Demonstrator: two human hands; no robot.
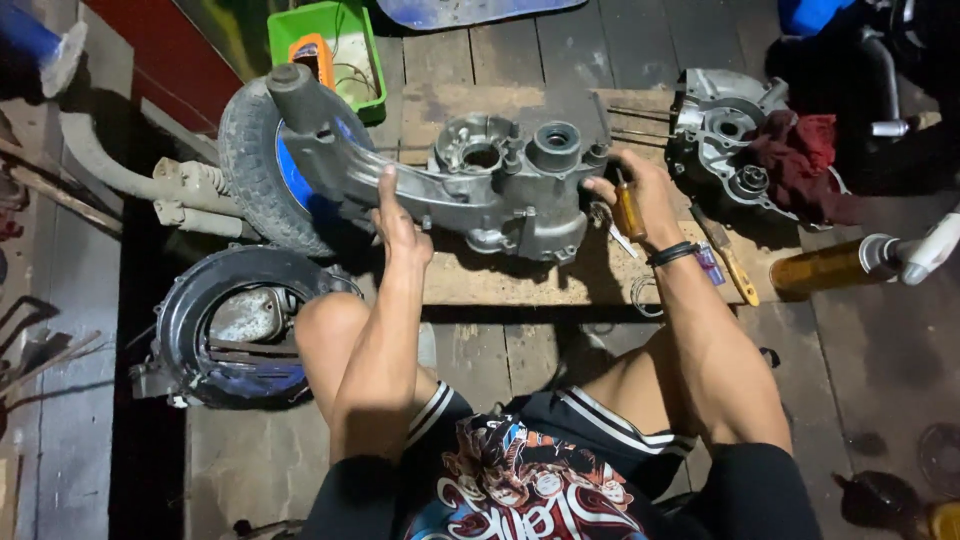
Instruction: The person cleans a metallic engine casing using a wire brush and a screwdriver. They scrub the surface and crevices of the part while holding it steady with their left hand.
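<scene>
Grey metal engine case (505, 185) lies on a wooden board (520, 275) on the plank floor, w/ its long arm running left to a tyre (255, 175). Head view: left hand (398, 222) rests on the arm of the case, fingers together & stretched flat along it. Right hand (640, 200) sits at the case's right edge, fingers clamped on a screwdriver (628, 208) w/ amber handle. Second case half (725, 135) lies to the right w/ a red rag (800, 155) on it. Green tray (370, 60) behind the tyre. Round black cover (235, 325) by the left knee. Yellow-handled tool (730, 262) near the right wrist.
</scene>
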